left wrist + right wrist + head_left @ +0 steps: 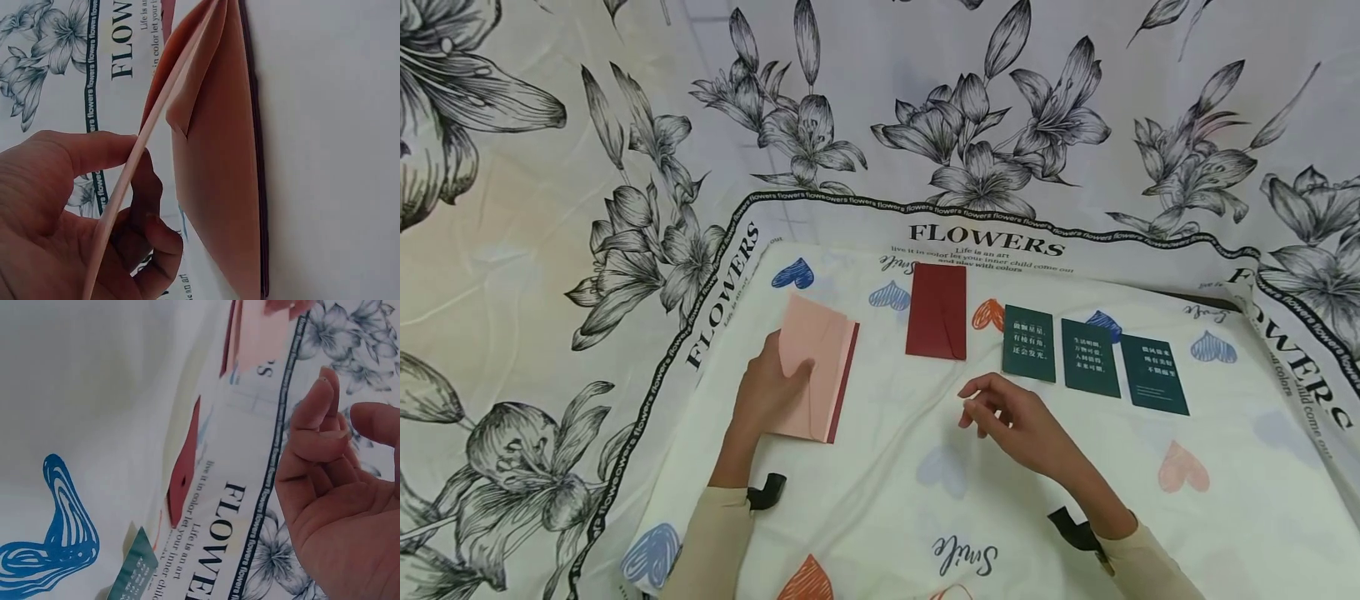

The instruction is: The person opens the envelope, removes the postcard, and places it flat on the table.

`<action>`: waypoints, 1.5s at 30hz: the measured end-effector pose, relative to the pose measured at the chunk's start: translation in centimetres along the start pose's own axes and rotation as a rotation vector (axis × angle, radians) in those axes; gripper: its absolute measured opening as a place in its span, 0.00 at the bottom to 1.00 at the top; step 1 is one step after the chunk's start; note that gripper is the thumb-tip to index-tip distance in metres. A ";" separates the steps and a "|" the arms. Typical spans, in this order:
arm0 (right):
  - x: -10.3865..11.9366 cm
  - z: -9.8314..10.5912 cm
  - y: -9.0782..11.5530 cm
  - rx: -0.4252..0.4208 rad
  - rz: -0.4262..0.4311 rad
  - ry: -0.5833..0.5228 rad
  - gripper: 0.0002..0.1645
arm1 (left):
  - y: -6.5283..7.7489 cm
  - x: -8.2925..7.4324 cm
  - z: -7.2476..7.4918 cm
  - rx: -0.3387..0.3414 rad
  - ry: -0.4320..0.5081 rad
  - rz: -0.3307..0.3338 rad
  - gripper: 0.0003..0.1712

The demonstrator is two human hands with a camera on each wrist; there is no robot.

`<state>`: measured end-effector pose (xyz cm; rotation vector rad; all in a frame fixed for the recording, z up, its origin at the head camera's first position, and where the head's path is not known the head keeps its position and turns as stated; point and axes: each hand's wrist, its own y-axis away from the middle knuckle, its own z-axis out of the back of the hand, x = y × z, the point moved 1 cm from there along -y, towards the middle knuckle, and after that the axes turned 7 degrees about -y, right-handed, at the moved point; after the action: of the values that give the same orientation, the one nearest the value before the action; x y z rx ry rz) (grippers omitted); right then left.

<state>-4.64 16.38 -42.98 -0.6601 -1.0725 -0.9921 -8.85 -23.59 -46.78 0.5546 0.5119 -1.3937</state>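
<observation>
My left hand [767,387] pinches a pink envelope [811,329] between thumb and fingers, on the left of the table. In the left wrist view that pinched envelope [119,194] stands edge-on, tilted away from another pink envelope [215,181] beneath it. A dark red edge [846,375] shows along the right side of the stack. Nothing is in my right hand [1018,421], whose fingers hang loosely curled over the cloth. It is nearest to a dark green card [1028,342] with white writing. A red envelope [936,312] lies flat between the pink stack and the cards.
Two more dark green cards, a middle one [1090,358] and a right one [1154,375], lie in the row. A white cloth [880,517] printed with hearts and words covers the table. Flower-printed fabric [850,108] hangs behind and at the sides.
</observation>
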 end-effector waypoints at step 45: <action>-4.9 2.2 -10.8 -0.167 -0.213 0.440 0.37 | 4.3 -3.9 -2.5 -0.227 -0.072 -0.090 0.30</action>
<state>-16.00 15.19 -46.96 -0.4358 -0.6842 -1.3491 -5.04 -18.62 -46.00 0.2996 0.6343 -1.4133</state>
